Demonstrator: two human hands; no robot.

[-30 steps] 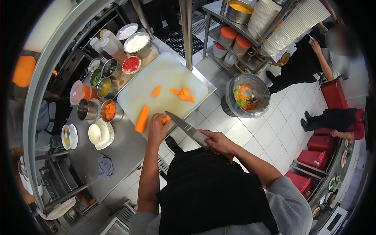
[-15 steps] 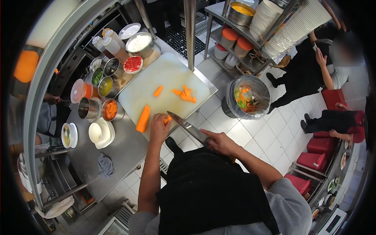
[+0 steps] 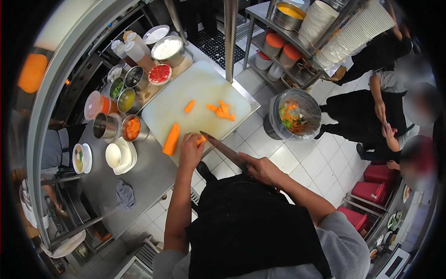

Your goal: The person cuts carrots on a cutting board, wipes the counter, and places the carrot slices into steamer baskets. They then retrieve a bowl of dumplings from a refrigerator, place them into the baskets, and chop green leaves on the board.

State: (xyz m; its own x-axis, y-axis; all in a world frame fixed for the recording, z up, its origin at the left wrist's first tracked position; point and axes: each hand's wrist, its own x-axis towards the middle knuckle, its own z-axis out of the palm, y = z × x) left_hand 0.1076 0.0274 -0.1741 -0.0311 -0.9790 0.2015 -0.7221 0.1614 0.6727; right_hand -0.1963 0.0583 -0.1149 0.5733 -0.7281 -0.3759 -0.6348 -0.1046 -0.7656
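My left hand is closed on a short piece of carrot at the near edge of the white cutting board. In my right hand is a large kitchen knife, its handle mostly hidden by my fingers. The blade's tip lies close beside the held piece; contact is hard to tell. A long peeled carrot rests on the board left of my left hand. Farther up lie a small carrot piece and a pile of carrot pieces.
Left of the board stand a metal container of carrot pieces, white bowls and squeeze bottles. A grey cloth lies on the steel table. A lined bin holds scraps. Several people stand at the right.
My hands hold nearly the same place, with the knife blade tilted a little differently. At the right, people have shifted and stand closer together. At the left, a person's arm has moved lower.
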